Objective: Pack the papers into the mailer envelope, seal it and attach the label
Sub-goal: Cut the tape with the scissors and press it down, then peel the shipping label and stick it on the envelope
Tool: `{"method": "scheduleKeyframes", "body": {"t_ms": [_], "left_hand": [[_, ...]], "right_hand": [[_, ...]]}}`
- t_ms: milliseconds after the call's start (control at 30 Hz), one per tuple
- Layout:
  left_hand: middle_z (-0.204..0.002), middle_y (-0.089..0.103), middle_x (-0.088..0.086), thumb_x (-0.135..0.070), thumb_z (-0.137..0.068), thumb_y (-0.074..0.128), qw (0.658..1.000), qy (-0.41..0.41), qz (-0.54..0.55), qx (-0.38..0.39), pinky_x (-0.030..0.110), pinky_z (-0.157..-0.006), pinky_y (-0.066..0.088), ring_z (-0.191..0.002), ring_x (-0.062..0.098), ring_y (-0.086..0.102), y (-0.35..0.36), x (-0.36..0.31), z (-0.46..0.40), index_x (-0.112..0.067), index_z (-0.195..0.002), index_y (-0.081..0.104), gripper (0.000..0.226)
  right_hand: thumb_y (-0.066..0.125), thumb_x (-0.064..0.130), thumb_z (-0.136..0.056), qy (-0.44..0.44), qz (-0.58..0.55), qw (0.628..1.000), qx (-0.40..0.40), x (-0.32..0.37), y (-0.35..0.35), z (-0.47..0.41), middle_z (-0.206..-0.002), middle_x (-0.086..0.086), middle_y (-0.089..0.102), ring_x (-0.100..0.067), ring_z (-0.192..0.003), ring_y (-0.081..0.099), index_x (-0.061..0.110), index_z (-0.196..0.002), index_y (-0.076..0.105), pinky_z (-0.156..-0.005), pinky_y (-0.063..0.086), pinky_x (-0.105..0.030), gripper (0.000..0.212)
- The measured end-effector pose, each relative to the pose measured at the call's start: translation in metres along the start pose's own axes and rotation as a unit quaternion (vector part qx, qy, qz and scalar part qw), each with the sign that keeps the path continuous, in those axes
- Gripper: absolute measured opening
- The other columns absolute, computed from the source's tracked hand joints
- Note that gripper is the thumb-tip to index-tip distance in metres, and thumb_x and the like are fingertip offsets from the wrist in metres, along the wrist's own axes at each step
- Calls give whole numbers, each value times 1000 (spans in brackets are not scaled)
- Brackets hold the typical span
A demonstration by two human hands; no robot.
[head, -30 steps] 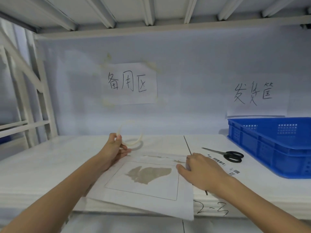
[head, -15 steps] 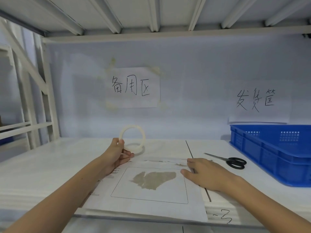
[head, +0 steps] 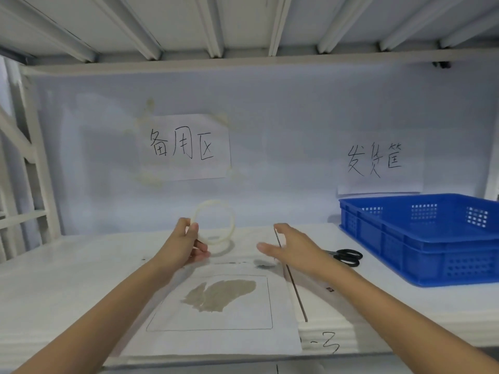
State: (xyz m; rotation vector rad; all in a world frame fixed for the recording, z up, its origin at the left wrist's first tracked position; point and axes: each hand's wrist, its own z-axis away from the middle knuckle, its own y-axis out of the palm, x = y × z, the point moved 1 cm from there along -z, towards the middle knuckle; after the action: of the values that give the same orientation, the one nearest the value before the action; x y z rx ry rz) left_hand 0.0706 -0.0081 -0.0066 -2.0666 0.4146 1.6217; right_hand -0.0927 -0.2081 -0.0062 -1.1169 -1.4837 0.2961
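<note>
A white mailer envelope (head: 216, 338) lies flat on the shelf in front of me, with a rectangular outline and a grey-brown patch on its face. My left hand (head: 183, 247) holds a thin, pale tape ring (head: 228, 228) upright above the envelope's far edge, pinching its left side. My right hand (head: 291, 248) hovers just right of the ring with fingers spread, holding nothing. A small piece of the label (head: 329, 289) shows under my right forearm; the rest is hidden.
Black-handled scissors (head: 347, 256) lie right of my right hand. A blue plastic crate (head: 421, 247) stands at the right. A dark seam (head: 291, 279) splits the white shelf top. Two handwritten paper signs (head: 186, 147) hang on the back wall; a metal frame stands at left.
My right hand has lifted off the envelope's right edge and opened toward the tape ring. My left hand has raised the ring slightly. The camera view has tilted up a little.
</note>
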Motion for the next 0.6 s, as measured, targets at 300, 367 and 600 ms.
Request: {"method": "scheduleKeyframes", "body": {"t_ms": [300, 367, 600], "left_hand": [[-114, 71, 5, -47, -100, 39, 984, 45, -97, 140, 31, -91, 51, -105, 25, 68, 37, -11, 14, -34, -134, 44, 37], [-138, 56, -4, -53, -98, 38, 953, 74, -251, 154, 28, -102, 36, -128, 18, 52, 32, 2, 10, -42, -146, 32, 49], [-162, 20, -5, -59, -98, 18, 814, 71, -542, 196, 46, -119, 14, -149, 19, 16, 44, 34, 13, -37, -152, 22, 59]], "right_hand": [[62, 20, -95, 23, -322, 947, -14, 3, -28, -7, -97, -18, 76, -21, -69, 69, 1, -99, 72, -68, 60, -26, 21], [66, 21, -92, 25, -230, 970, -74, -9, -33, -14, -88, -18, 75, -23, -68, 67, 3, -92, 72, -73, 59, -29, 19], [51, 7, -88, 66, 266, 960, -63, -46, -21, -32, -89, -10, 61, -25, -70, 56, 7, -96, 67, -57, 42, -32, 18]]}}
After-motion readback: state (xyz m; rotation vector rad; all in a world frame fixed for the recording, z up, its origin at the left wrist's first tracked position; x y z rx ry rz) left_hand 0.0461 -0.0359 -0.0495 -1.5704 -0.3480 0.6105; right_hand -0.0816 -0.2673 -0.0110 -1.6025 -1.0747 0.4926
